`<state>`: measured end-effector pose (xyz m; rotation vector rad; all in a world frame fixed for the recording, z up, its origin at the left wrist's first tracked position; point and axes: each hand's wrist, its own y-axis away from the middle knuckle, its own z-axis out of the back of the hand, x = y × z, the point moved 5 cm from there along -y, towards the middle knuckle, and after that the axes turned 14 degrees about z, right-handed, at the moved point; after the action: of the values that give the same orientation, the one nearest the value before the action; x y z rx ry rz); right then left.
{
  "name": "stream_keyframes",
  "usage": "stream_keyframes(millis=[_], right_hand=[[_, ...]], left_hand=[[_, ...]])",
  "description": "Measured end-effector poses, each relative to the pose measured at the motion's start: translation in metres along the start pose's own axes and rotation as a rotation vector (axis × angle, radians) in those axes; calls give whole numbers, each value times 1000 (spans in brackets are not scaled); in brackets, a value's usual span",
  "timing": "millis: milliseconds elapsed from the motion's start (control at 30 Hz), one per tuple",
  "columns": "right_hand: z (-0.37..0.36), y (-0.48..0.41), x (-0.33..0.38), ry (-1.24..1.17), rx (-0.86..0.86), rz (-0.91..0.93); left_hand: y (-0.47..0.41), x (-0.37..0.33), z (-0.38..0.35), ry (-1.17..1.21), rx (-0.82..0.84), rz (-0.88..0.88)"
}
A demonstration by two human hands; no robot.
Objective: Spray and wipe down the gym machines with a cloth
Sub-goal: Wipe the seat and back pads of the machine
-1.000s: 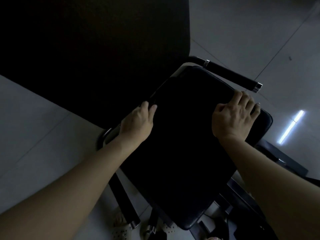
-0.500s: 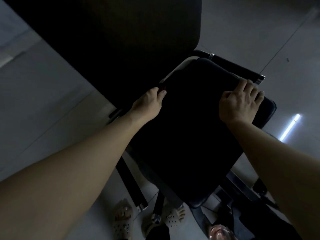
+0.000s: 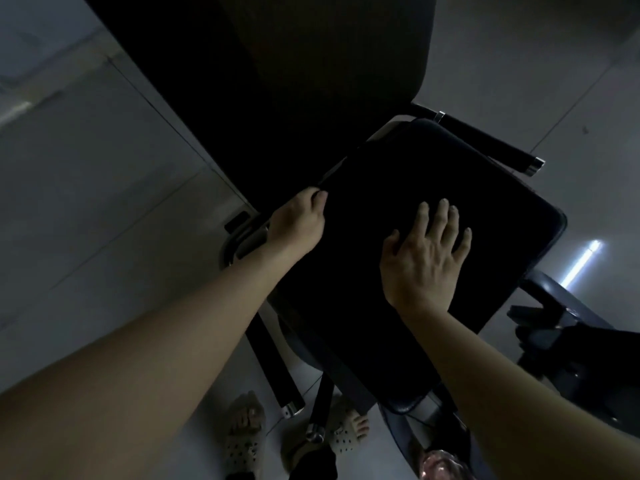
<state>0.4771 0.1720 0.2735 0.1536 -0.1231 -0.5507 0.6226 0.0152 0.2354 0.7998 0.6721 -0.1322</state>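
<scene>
Head view: right hand [image 3: 426, 261] open, flat on seat pad [image 3: 433, 168] (left hand [image 3: 298, 225] around edge)

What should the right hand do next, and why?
Probably slide the right hand across the seat pad toward its near end. It lies flat on the pad, fingers spread, while the left hand grips the pad's left edge, steadying it. Too dark to tell what is under the palm.

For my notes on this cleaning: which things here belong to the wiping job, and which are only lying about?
Job: seat pad; left hand holding its edge; right hand flat on it; chrome-tipped handle. No cloth visible.
Not the job: sandals; floor tiles.
</scene>
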Motion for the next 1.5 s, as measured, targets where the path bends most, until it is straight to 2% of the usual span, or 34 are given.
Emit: stream_keyframes(millis=[100,200,233,367,433,500,600,667,733,833,933,1000,1067,1200,1300,1367,1500], right_hand=[[-1,0,2,9,2,1],[4,-1,4,-14,12,-1],[4,0,3,-11,17,-3],[6,1,3,-20,18,10],[4,0,4,-20,3,5],[3,0,2,-1,-26,-8],[0,0,1,7,-46,-18],[-3,-1,1,22,-53,-16],[-1,-1,1,17,-60,-19],[2,-1,4,-2,-54,-14],[2,-1,4,-4,-59,-21],[2,-1,4,-4,-63,-19],[2,-1,3,-9,-68,-27],[0,-3,1,3,-72,-27],[-2,-4,0,7,-77,-20],[-1,-3,0,9,-69,-21],[0,-3,2,15,-55,-24]], left_hand=[[-14,0,-5,-15,16,-22],[-1,29,7,-20,66,-68],[10,38,9,-53,39,-92],[65,84,21,-236,-298,-137],[73,95,22,-209,-318,-143],[58,75,19,-150,-239,-100],[9,37,9,97,85,-34],[-10,33,9,108,177,-11],[4,45,11,81,142,-34],[47,67,21,128,-112,-71],[87,87,21,190,-224,22],[109,90,10,305,-178,107],[114,82,-5,405,-53,170],[55,65,8,406,50,170],[22,65,14,501,216,220],[27,65,12,455,143,173],[62,73,3,400,-250,95]])
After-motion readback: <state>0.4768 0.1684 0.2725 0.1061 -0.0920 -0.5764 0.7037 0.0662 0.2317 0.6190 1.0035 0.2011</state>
